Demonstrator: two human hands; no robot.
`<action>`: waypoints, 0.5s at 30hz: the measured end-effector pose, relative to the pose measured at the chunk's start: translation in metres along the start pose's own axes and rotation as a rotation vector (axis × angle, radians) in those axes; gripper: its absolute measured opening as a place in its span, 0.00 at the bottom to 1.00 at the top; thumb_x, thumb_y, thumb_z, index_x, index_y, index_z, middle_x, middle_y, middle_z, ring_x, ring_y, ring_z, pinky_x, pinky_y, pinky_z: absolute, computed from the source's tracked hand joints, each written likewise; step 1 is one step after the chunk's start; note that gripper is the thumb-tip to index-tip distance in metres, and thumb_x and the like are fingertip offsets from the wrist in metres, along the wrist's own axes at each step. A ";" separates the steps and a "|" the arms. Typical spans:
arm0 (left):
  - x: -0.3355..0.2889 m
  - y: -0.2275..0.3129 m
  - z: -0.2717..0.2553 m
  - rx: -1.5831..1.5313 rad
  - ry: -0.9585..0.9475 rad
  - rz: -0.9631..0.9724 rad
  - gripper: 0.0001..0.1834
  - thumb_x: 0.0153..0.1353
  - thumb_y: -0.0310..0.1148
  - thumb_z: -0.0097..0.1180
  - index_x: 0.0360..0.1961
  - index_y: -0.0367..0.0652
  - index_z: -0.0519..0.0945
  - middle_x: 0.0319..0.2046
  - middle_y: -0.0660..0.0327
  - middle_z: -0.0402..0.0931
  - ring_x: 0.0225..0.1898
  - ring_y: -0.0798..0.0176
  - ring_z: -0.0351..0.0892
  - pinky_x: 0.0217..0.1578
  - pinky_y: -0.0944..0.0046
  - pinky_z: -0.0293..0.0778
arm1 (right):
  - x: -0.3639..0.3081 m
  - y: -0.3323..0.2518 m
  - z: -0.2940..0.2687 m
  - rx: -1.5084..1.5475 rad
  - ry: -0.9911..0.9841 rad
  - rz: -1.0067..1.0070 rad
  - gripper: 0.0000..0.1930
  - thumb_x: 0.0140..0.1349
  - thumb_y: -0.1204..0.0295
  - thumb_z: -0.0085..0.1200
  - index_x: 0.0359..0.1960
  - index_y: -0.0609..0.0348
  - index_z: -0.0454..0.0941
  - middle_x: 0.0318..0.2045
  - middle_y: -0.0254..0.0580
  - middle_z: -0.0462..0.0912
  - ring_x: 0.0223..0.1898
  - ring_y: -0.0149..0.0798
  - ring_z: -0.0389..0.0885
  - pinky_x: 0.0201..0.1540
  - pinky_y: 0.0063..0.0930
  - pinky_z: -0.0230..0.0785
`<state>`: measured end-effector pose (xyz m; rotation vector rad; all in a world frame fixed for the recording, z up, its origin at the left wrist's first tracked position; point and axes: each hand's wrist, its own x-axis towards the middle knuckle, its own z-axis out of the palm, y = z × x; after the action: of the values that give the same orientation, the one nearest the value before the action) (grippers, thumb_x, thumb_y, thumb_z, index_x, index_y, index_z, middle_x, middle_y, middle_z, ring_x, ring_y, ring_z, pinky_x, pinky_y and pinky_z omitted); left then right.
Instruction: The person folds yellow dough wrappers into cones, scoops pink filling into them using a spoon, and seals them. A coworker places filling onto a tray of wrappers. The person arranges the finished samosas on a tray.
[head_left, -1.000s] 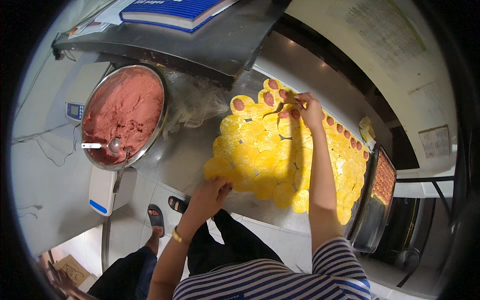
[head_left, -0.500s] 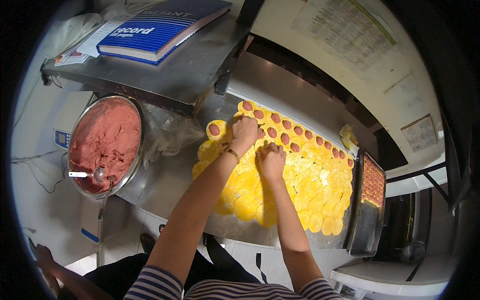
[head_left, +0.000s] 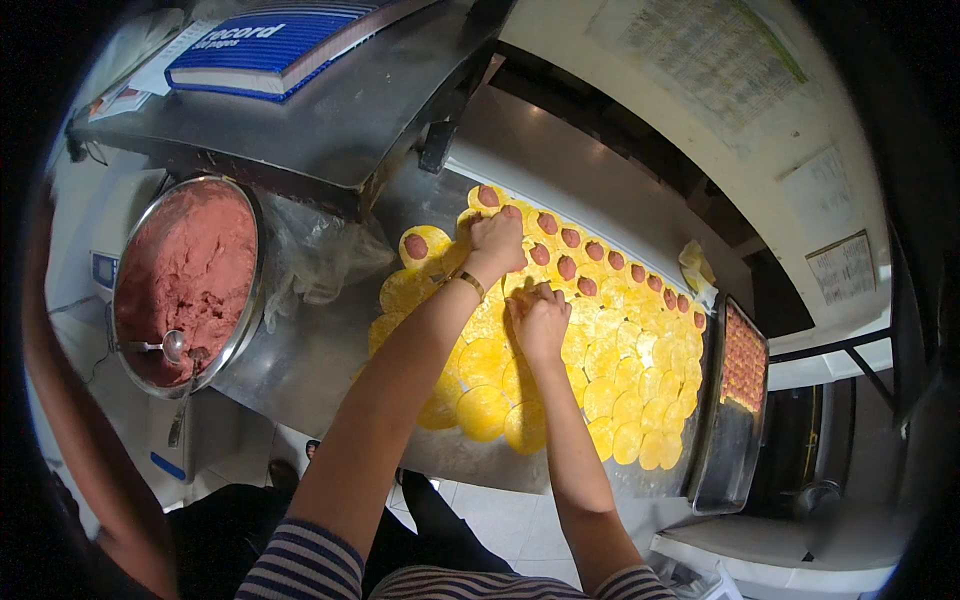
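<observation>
Round yellow dough wrappers point(head_left: 483, 388) overlap in rows across the metal table. Those in the back rows carry small lumps of pink ground meat filling point(head_left: 567, 268). My left hand point(head_left: 497, 242) reaches into the back left rows, fingers curled down beside a filled wrapper. Just right of it and nearer to me, my right hand point(head_left: 541, 320) is closed low over the wrappers, its fingers bent inward. Both sets of fingertips are partly hidden, so what they pinch cannot be made out. One filled wrapper point(head_left: 425, 246) lies left of my left wrist.
A steel bowl point(head_left: 250, 310) of pink filling stands at left, with a scoop point(head_left: 172, 346) in it. Clear plastic point(head_left: 325, 262) lies beside it. A raised metal shelf point(head_left: 300, 135) holds a blue book point(head_left: 270, 50). At right is a part-filled tray point(head_left: 727, 460). Another person's arm point(head_left: 90, 430) shows at left.
The whole view has shifted slightly. Both my hands stay close together over the same wrappers, with only small finger movement. The other person's arm has come up along the left side.
</observation>
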<state>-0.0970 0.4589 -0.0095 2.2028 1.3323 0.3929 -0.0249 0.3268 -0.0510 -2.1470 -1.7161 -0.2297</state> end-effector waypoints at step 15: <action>0.022 -0.018 0.012 0.099 0.066 0.085 0.19 0.32 0.32 0.70 0.30 0.45 0.80 0.30 0.53 0.79 0.34 0.56 0.80 0.33 0.61 0.75 | -0.006 -0.001 -0.003 -0.157 -0.029 0.077 0.09 0.48 0.67 0.55 0.30 0.55 0.81 0.33 0.41 0.77 0.38 0.45 0.70 0.41 0.39 0.58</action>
<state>-0.0934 0.4816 -0.0297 2.3532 1.3209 0.4434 -0.0272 0.3200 -0.0499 -2.3344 -1.6777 -0.3232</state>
